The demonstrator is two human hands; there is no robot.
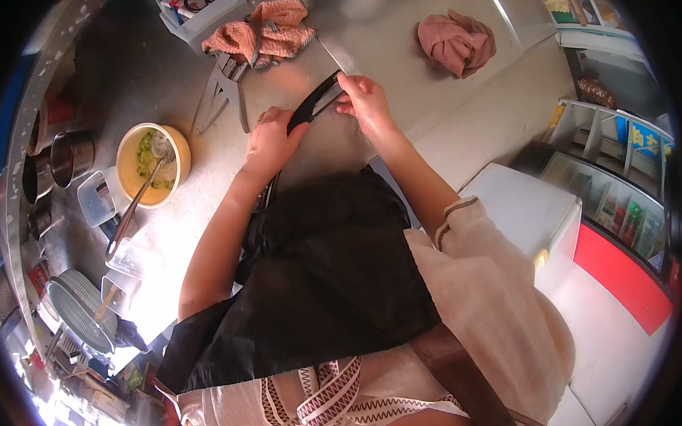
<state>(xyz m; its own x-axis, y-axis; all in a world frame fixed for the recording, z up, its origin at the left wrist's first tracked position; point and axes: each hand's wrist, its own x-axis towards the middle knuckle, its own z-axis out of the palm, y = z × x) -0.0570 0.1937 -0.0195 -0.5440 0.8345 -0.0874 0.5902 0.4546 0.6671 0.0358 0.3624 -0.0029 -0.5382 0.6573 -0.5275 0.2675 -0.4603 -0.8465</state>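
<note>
Both hands on a black strip (305, 111)

At the frame's upper centre, our left hand (269, 144) grips its lower end; our right hand (367, 105) pinches its upper end. We seem mid-adjustment; the next move likely needs both ends steadied.

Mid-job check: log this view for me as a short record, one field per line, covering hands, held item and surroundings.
Left hand: grips the near end of a long black item
Right hand: holds its far end
Held item: slim and dark, exact kind unclear
Left side: yellow bowl with chopped greens and a long-handled spoon
Beyond left hand: grey-handled tool by an orange cloth
Beyond right hand: crumpled pink cloth on the metal counter
</note>
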